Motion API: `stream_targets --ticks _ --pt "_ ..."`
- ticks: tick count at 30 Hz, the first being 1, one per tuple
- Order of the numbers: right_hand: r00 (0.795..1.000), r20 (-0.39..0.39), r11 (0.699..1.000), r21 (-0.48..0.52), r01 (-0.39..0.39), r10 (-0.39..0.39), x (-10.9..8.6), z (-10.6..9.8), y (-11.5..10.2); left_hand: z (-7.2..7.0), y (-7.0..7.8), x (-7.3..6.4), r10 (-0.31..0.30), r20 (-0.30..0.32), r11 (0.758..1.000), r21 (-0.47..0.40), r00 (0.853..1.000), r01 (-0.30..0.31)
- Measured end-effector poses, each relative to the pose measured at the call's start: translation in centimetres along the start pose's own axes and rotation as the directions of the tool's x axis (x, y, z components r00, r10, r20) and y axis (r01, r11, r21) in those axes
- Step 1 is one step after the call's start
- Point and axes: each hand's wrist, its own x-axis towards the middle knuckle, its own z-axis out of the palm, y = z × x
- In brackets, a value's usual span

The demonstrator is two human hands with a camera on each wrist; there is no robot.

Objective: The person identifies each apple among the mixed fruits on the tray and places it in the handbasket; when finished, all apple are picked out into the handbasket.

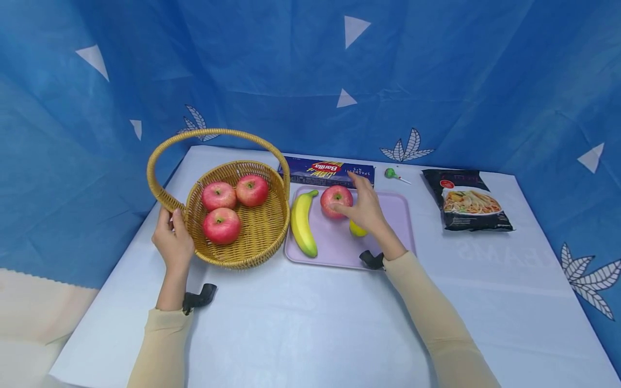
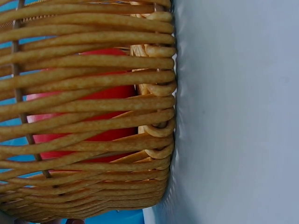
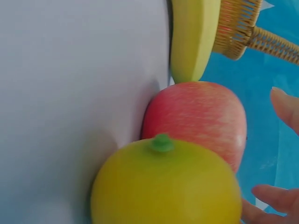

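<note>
In the head view my left hand (image 1: 173,242) grips the woven basket (image 1: 257,231) at its left side, where the tall handle (image 1: 218,132) meets the rim. Three red apples (image 1: 221,226) lie inside it. Through the weave in the left wrist view, a red apple (image 2: 93,100) shows. My right hand (image 1: 366,209) is over the lilac tray (image 1: 335,253), thumb and fingers spread about a red apple (image 1: 335,196). The right wrist view shows its fingers (image 3: 275,198) apart from that apple (image 3: 196,116). A yellow lemon-like fruit (image 3: 166,186) sits nearer the wrist, partly hidden by the hand from above.
A banana (image 1: 303,223) lies on the tray's left side, close to the basket. Behind the tray is a blue spaghetti box (image 1: 301,170). Farther right are a green lollipop (image 1: 390,173) and a black noodle packet (image 1: 470,202). A blue curtain (image 1: 271,70) hangs behind the table.
</note>
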Motion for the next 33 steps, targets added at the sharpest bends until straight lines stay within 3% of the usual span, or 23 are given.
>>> stream_targets --ticks 15,33 --pt "0.998 0.069 0.999 -0.046 0.007 -0.003 0.6 0.6 1.3 -0.1 0.1 -0.1 -0.018 0.014 1.000 0.001 1.000 0.018" --pt "0.996 0.084 0.993 -0.120 -0.007 0.017 0.8 0.9 1.2 0.0 0.2 -0.1 -0.007 -0.003 1.000 -0.010 1.000 0.007"
